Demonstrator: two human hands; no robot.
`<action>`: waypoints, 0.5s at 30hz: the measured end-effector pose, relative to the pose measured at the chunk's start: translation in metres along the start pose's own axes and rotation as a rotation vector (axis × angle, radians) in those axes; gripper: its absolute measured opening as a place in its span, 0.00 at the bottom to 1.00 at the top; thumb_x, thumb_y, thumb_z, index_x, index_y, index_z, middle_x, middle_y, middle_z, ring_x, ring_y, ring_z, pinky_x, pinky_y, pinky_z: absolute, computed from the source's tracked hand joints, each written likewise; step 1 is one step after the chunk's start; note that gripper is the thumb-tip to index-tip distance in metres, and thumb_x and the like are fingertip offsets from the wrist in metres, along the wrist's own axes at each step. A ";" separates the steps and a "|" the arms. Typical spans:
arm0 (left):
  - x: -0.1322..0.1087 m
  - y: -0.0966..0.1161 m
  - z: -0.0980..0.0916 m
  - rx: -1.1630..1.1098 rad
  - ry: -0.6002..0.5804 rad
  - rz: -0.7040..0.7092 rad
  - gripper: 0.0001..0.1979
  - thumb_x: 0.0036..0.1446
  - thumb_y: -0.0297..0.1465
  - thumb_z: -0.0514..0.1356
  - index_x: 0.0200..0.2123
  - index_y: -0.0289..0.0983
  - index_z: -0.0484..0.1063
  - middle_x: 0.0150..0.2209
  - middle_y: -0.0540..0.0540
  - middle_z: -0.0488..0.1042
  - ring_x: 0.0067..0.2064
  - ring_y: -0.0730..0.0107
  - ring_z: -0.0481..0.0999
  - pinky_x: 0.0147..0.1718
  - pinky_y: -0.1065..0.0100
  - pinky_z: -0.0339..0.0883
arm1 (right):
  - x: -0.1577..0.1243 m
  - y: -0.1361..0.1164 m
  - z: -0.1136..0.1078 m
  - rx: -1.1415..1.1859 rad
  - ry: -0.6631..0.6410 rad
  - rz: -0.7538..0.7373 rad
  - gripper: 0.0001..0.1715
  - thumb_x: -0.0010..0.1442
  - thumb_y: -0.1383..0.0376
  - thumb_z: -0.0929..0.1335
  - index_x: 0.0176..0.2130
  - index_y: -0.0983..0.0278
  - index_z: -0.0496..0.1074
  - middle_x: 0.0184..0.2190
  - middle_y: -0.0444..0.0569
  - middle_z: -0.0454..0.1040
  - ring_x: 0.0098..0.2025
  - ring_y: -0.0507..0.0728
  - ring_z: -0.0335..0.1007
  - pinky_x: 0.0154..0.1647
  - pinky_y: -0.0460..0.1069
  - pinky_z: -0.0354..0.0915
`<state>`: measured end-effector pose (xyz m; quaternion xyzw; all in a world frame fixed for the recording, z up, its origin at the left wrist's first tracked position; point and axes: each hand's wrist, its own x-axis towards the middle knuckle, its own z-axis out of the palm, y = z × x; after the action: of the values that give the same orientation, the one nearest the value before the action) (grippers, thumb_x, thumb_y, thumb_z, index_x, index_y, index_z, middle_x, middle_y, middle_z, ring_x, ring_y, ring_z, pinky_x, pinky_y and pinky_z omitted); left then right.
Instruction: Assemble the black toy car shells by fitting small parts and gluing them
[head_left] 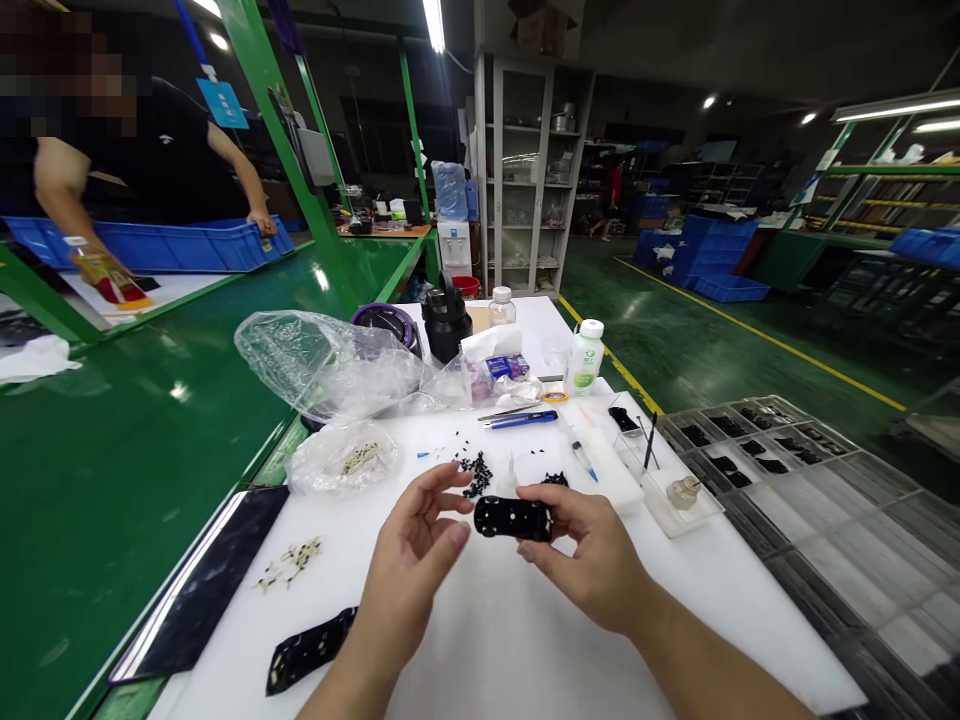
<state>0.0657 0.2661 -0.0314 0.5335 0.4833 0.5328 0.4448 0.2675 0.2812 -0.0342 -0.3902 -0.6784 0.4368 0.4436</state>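
Nearest, on a white table (480, 660), a black car-shaped shell (306, 652) lies beside the person's left forearm, with a scatter of small pale pieces (291, 562) just past it. Over the middle of the table, the right hand (596, 550) pinches one end of a second, similar shell (510, 518) between thumb and fingers, holding it level. The left hand (409, 545) is at its other end, thumb and fingers apart, gripping nothing; whether a fingertip touches the shell, I cannot tell. Just beyond are two heaps of tiny black parts (478, 474), then a blue cutter (521, 420), and behind it a tissue pack (495, 368) and a white bottle (586, 360). Farther off, at left, another person (169, 150) grips a blue crate (180, 245); a tall cabinet (517, 190) stands at the back.
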 end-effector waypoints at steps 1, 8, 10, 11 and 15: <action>-0.001 0.000 0.000 0.083 -0.040 0.054 0.28 0.57 0.39 0.62 0.59 0.45 0.60 0.56 0.41 0.67 0.50 0.61 0.70 0.45 0.62 0.68 | 0.000 -0.001 0.000 0.023 -0.016 0.025 0.25 0.52 0.70 0.72 0.51 0.63 0.73 0.40 0.50 0.77 0.34 0.54 0.73 0.37 0.49 0.72; -0.004 0.004 0.004 0.594 -0.181 0.392 0.17 0.56 0.30 0.63 0.50 0.44 0.71 0.47 0.44 0.73 0.49 0.62 0.71 0.48 0.60 0.68 | 0.001 -0.001 -0.003 0.169 -0.157 0.169 0.28 0.52 0.70 0.72 0.54 0.63 0.72 0.42 0.51 0.77 0.42 0.58 0.74 0.46 0.54 0.71; -0.003 0.005 0.005 0.613 -0.170 0.426 0.15 0.56 0.30 0.63 0.47 0.42 0.72 0.43 0.44 0.74 0.44 0.63 0.73 0.43 0.62 0.70 | 0.001 0.002 -0.005 0.260 -0.213 0.165 0.30 0.54 0.70 0.71 0.56 0.63 0.69 0.43 0.52 0.77 0.43 0.58 0.75 0.47 0.56 0.71; -0.002 0.005 0.005 0.622 -0.157 0.431 0.14 0.56 0.30 0.63 0.46 0.41 0.72 0.41 0.44 0.75 0.43 0.64 0.73 0.42 0.62 0.70 | 0.000 0.004 -0.006 0.321 -0.238 0.150 0.30 0.56 0.68 0.71 0.57 0.64 0.67 0.43 0.53 0.76 0.42 0.58 0.75 0.47 0.56 0.71; -0.003 0.007 0.005 0.653 -0.126 0.416 0.11 0.55 0.30 0.63 0.44 0.40 0.71 0.39 0.45 0.75 0.41 0.64 0.74 0.40 0.63 0.70 | 0.002 0.005 -0.005 0.415 -0.144 0.150 0.19 0.62 0.62 0.68 0.51 0.66 0.71 0.39 0.53 0.75 0.39 0.56 0.74 0.43 0.54 0.72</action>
<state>0.0710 0.2621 -0.0255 0.7652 0.4807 0.3962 0.1628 0.2722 0.2863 -0.0374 -0.3077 -0.5731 0.6255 0.4310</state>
